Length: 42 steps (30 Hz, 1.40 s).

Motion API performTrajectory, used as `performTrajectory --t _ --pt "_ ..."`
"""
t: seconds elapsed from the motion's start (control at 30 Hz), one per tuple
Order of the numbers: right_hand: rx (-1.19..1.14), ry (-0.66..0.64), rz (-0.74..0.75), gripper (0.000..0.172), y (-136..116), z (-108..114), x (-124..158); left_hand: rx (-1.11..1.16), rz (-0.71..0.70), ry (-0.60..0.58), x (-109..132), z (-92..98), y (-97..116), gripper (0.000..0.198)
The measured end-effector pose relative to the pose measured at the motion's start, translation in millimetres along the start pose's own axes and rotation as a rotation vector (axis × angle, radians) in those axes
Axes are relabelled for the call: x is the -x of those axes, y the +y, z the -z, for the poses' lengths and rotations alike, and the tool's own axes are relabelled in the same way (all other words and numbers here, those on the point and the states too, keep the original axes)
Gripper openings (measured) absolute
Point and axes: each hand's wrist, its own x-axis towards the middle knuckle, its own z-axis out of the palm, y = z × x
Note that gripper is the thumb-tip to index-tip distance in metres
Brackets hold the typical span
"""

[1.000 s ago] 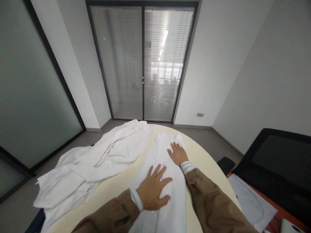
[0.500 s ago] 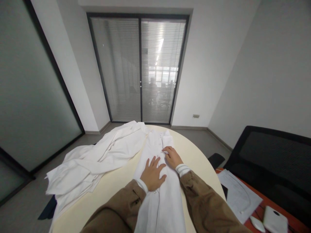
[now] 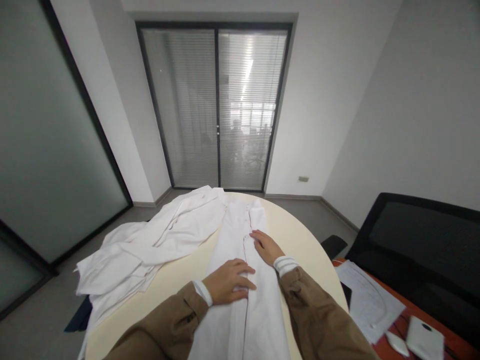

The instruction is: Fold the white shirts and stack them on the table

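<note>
- Resting flat, the left hand [image 3: 227, 282] and right hand [image 3: 264, 247] lie on a white button-front shirt [image 3: 258, 320], fingers open, gripping nothing.
- That shirt runs lengthwise along the round counter [image 3: 300, 255]; dragging palms could ruck its placket.
- Beside it, a white garment heap [image 3: 146, 245] overhangs the edge and could slide off.

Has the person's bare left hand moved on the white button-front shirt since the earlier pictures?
Yes: the left hand has moved back toward the person, farther from the dark-framed glass door, and its fingers now point sideways.
</note>
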Motion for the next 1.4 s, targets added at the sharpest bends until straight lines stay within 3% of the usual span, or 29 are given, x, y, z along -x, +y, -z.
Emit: performTrajectory --t 0.2,0.4,0.7,0.87,1.1,1.4 --pt "-0.021 -0.001 0.006 0.043 -6.1 4.5 -0.9 0.037 -0.137 -0.004 -3.2 -2.9 2.2 0.022" --pt "-0.015 -0.054 -0.054 0.048 -22.4 14.3 -2.7 0.014 -0.117 0.046 -2.2 2.4 9.1 0.019" --pt "0.188 -0.208 -0.046 0.062 -30.7 8.0 0.1 0.041 -0.166 -0.096 2.1 4.0 13.6 0.023" --pt "0.243 -0.282 -0.080 0.065 -35.6 11.1 -1.6 0.152 -0.213 -0.138 6.6 -2.3 18.1 0.006" --pt "0.294 -0.320 -0.124 0.065 -43.0 15.9 -1.7 0.214 -0.211 -0.155 7.9 -13.6 15.3 0.011" --pt "0.316 -0.320 -0.127 0.065 -43.7 14.9 -2.0 0.170 -0.129 -0.127 12.4 -8.7 31.5 0.036"
